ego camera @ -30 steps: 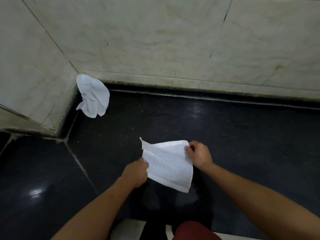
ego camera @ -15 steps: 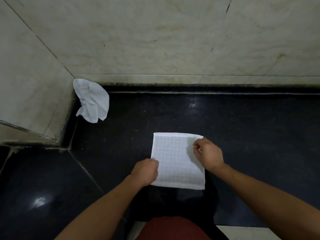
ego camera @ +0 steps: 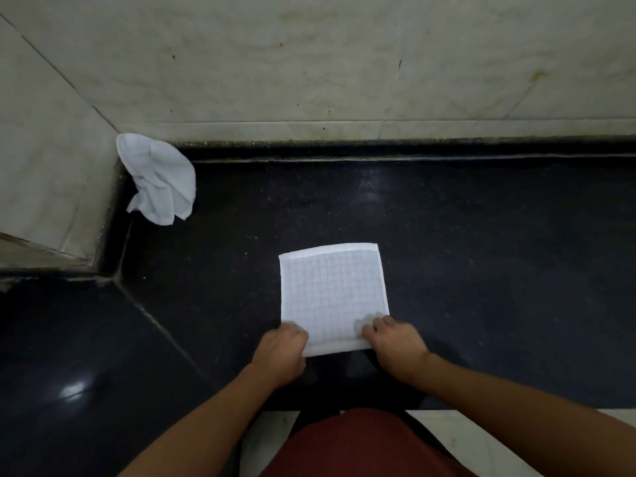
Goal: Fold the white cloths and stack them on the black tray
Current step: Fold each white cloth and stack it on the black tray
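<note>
I see the flat cloth (ego camera: 332, 297), reaching forward from the left hand (ego camera: 280, 352) and right hand (ego camera: 395, 349), as matt white woven fabric with a fine grid texture and a plain hem. The crumpled cloth (ego camera: 158, 179), far forward-left of the hands, looks like the same soft fabric. The desk (ego camera: 481, 253) beneath is glossy, polished black speckled stone. Beyond the hands, the wall (ego camera: 344, 63) is pale veined stone, dull and stained.

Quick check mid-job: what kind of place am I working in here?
Probably an indoor stone counter in a tiled corner, maybe a kitchen: polished black slab, beige marble-like wall tiles, a crumpled white cloth in the corner.
</note>
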`<state>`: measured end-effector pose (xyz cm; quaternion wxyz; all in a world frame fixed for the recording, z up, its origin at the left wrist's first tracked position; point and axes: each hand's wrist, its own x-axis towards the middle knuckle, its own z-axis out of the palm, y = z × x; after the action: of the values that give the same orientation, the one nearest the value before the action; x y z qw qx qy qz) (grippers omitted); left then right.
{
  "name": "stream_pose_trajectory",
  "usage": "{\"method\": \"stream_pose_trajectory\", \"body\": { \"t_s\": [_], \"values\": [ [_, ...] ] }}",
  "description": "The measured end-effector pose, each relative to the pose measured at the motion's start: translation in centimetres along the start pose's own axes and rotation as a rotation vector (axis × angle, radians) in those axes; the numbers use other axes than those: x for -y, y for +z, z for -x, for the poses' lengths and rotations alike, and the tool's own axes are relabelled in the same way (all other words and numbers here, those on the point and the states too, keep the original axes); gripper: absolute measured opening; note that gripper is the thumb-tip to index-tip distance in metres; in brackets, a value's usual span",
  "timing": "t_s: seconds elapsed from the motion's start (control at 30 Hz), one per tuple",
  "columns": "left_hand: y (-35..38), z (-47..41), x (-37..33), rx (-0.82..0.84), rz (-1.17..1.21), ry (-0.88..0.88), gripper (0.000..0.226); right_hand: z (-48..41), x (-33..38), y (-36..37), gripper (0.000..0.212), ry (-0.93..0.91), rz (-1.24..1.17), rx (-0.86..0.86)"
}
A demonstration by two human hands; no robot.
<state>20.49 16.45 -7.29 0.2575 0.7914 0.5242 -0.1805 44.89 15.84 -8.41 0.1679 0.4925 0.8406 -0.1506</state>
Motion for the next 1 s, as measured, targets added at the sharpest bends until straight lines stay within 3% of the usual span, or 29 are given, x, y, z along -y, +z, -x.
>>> {"method": "stream_pose_trajectory", "body": {
  "t_s": [0.1, 0.3, 0.43, 0.6, 0.7, 0.77, 0.87, 1.0],
  "values": [
    [0.3, 0.3, -0.8, -0.014, -0.069, -0.032, 0.021, -0.2, -0.5, 0.0, 0.054, -0.008, 0.014, -0.057],
    [0.8, 0.9, -2.1, -0.055, -0.069, -0.051, 0.024, 1.4, -1.0, 0.0, 0.03, -0.094, 0.025, -0.247],
    [0.7, 2.2, -2.1, -0.093, 0.016, 0.019, 0.012, 2.3, -2.1, 0.1, 0.02, -0.075, -0.109, -0.242],
    [-0.8, 3.4, -0.3, -0.152, 0.38, -0.074, 0.011, 2.1, -4.0, -2.4, 0.009, 0.175, -0.546, -0.044],
    [-2.7, 2.8, 1.7, -0.254, 0.614, -0.202, 0.018, 0.5, -5.7, -4.3, 0.005, 0.301, -0.756, -0.093],
    [-4.2, 1.6, 2.9, -0.324, 0.673, -0.266, 0.016, -1.2, -6.6, -5.5, 0.016, 0.364, -0.86, -0.131],
    [-5.8, -0.8, 4.3, -0.393, 0.675, -0.338, 0.008, -4.1, -7.2, -6.6, 0.017, 0.444, -0.892, -0.165],
    [-6.4, -3.8, 5.3, -0.387, 0.65, -0.398, 0.009, -7.1, -7.2, -6.2, 0.006, 0.545, -0.75, -0.104]
  ]
}}
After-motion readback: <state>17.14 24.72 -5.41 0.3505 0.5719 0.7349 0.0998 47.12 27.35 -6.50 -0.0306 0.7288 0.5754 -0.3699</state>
